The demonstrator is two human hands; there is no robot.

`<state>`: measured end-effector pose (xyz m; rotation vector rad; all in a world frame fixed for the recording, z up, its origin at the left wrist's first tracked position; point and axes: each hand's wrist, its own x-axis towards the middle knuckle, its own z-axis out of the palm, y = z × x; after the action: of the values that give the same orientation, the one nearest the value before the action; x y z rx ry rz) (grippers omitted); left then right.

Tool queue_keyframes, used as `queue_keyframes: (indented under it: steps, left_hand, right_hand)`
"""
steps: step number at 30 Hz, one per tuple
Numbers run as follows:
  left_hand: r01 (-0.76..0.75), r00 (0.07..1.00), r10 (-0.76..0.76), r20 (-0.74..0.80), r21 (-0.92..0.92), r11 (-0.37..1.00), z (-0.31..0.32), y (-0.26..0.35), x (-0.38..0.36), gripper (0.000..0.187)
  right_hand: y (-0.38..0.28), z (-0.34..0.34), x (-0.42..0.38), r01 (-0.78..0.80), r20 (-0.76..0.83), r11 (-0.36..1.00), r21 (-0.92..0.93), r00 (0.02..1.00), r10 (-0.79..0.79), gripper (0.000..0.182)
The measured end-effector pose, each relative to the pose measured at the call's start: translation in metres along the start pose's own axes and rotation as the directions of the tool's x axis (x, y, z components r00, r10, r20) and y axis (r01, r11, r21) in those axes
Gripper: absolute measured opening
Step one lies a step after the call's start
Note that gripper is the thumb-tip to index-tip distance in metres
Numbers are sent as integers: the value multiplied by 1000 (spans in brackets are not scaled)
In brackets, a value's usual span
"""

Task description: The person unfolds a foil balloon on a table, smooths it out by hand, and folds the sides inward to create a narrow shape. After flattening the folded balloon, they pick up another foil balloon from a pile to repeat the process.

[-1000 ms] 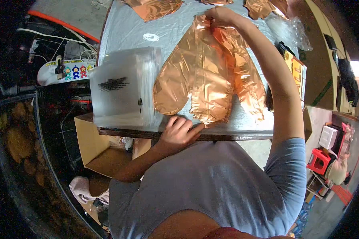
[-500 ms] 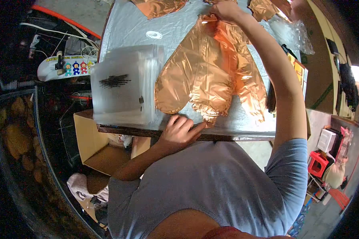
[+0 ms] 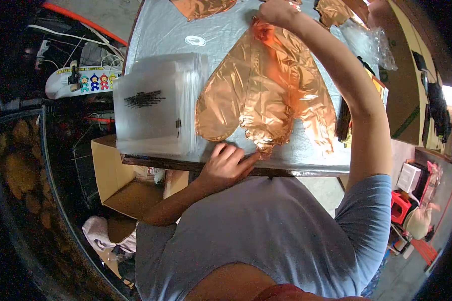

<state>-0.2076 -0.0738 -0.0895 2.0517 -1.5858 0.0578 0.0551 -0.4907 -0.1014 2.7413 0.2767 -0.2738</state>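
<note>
A flat, deflated copper-coloured foil balloon (image 3: 268, 90) lies spread on the table, creased and shiny, with wavy edges at its lower end. Near the front edge of the table my left hand (image 3: 226, 163) has its fingers curled, and its thumb reaches onto the balloon's lower tip. At the far end, my right hand (image 3: 278, 13) is closed at the balloon's top edge; its fingertips are partly hidden. Left of the balloon rests a stack of clear plastic bags (image 3: 155, 108) with a black scribbled mark.
More copper foil pieces (image 3: 206, 7) lie at the table's back, some at the right (image 3: 339, 12). A crumpled clear plastic bag (image 3: 371, 45) sits at the right. An open cardboard box (image 3: 108, 170) stands below the left edge, and a skateboard (image 3: 80, 80) lies farther left.
My right hand has shifted slightly up and left at the balloon's top, and the foil's creases there look different. My left hand has stayed at the lower tip.
</note>
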Motion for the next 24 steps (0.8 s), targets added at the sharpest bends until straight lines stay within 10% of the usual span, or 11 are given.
queue_keyframes:
  steps: [4, 6, 10, 16, 20, 22, 24]
  left_hand:
    - [-9, 1000, 9, -1, 16, 1000, 0, 0, -1, 47]
    - [-7, 1000, 8, 30, -32, 999, 0, 0, -3, 45]
    - [-24, 999, 24, 26, -8, 1000, -1, -1, -2, 45]
    - [-1, 1000, 2, 26, -38, 999, -5, 1, 1, 40]
    - [-13, 1000, 13, -2, -34, 999, -4, 1, 0, 36]
    - [-10, 1000, 10, 6, -42, 999, -5, 1, 0, 35]
    - [8, 999, -7, 36, -41, 999, -8, 2, 0, 35]
  right_hand:
    - [-11, -31, -39, 173, -327, 985, -18, 930, -169, 35]
    - [-10, -35, -13, 135, 91, 991, 4, 987, -135, 33]
    - [-21, -61, -30, -61, 127, 987, 147, 991, 42, 30]
    - [-5, -20, -17, 77, 34, 997, -10, 996, -77, 28]
    - [-3, -26, -37, 231, -309, 969, 92, 932, -192, 29]
    - [-9, -23, -14, 131, 69, 991, -6, 989, -131, 32]
    - [-20, -43, -30, 14, 69, 999, 45, 997, -17, 33]
